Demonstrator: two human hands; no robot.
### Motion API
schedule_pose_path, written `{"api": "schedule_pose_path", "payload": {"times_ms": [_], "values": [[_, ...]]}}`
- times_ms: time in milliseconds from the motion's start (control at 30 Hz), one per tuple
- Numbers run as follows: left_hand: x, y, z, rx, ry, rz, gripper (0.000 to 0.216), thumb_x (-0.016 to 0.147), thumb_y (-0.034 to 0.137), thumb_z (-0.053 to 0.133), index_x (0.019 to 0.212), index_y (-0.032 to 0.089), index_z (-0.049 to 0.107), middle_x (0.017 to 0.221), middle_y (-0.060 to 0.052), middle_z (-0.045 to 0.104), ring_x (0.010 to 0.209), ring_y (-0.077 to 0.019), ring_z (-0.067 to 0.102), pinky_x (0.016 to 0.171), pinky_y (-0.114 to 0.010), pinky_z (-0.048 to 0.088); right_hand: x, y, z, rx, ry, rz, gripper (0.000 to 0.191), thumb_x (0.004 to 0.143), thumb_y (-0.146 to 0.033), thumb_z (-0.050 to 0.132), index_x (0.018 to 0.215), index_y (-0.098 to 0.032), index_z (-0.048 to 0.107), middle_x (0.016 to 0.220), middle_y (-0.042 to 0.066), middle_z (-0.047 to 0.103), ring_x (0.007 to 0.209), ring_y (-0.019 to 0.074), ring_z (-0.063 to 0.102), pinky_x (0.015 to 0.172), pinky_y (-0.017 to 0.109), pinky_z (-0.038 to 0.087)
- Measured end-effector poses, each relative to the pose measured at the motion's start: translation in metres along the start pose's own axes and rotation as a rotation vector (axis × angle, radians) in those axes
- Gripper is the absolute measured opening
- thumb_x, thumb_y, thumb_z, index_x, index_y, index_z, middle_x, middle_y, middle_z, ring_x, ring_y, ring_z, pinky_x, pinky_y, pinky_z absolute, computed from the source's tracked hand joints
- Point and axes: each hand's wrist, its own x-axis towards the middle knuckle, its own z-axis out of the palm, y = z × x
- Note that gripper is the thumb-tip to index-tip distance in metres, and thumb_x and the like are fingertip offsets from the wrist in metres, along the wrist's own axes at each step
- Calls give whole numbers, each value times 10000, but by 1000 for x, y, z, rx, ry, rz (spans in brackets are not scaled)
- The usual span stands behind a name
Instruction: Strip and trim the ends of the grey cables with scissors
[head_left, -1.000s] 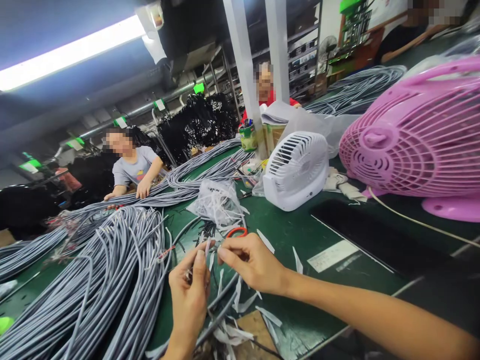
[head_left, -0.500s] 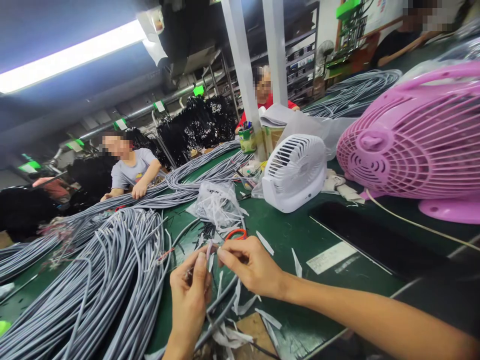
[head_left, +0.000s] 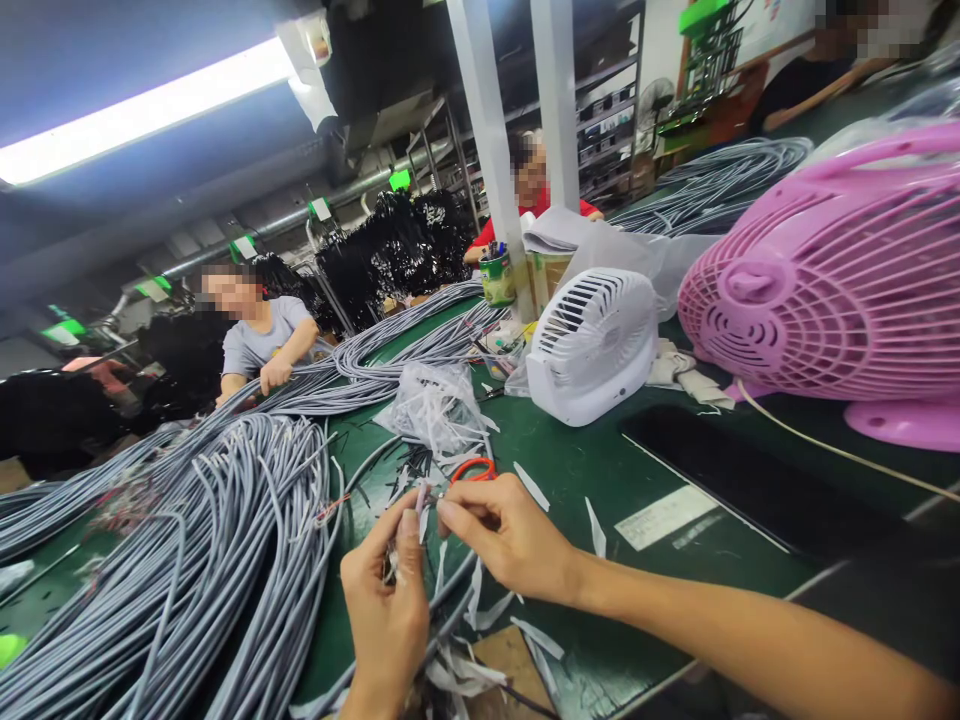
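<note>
1. Pinching a cable end (head_left: pixel 417 497) between them, both hands work low in the middle of the view; the left hand (head_left: pixel 386 600) is closed round the grey cable with thumb and forefinger pressed on its tip, and the right hand (head_left: pixel 504 535) has its thumb and forefinger nipped on the same tip, the other fingers curled.
2. Judging by what lies about, the work is well started but far from over: white strips (head_left: pixel 480 610) litter the green table (head_left: pixel 675 470) under and around the hands, while only this one end is in hand.
3. Just left of the hands, a large heap of grey cables (head_left: pixel 202 560) lies fanned across the table, seemingly what is left to do; whether their ends are finished I cannot tell.
4. Just behind the right hand, red-handled scissors (head_left: pixel 472 467) lie on the table, untouched.
5. Further back, a clear bag (head_left: pixel 435 405) of scraps sits beside a white fan (head_left: pixel 592 340), with a pink fan (head_left: pixel 832 280) to the right.
6. Across the table, a person in a grey shirt (head_left: pixel 262 335) grips another cable bundle, and a person in red sits behind the white posts.
</note>
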Motion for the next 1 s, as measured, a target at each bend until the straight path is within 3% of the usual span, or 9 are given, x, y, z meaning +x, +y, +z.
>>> {"api": "schedule_pose_path", "payload": {"times_ms": [433, 567, 700, 1000], "values": [[6, -11, -7, 159, -60, 204, 298, 811, 366, 533, 913, 155, 717, 676, -60, 710, 619, -197, 673, 526, -246, 525, 0, 2, 1, -38, 0, -12, 336, 816, -329, 387, 577, -130, 513, 470, -36, 370, 417, 57, 300, 398, 186, 234], [6, -11, -8, 247, -73, 357, 252, 832, 260, 511, 949, 143, 701, 825, -77, 733, 681, -194, 691, 584, -239, 545, -1, 0, 1, -30, -4, -10, 323, 820, -321, 387, 587, -133, 510, 477, -39, 370, 421, 58, 300, 401, 189, 237], [3, -14, -7, 330, -63, 499, 236, 825, 194, 519, 980, 130, 685, 861, -84, 731, 719, -194, 696, 539, -201, 532, -4, 3, 5, 21, 52, -3, 317, 835, -331, 382, 584, -152, 458, 480, -56, 327, 422, 56, 273, 397, 190, 223], [0, -19, -1, 367, -116, 449, 254, 840, 208, 489, 981, 128, 685, 780, -83, 734, 549, -162, 663, 460, -206, 489, -6, 12, 19, 66, 164, 83, 333, 836, -389, 390, 609, -156, 462, 500, -46, 356, 436, 67, 302, 404, 200, 240]]}}
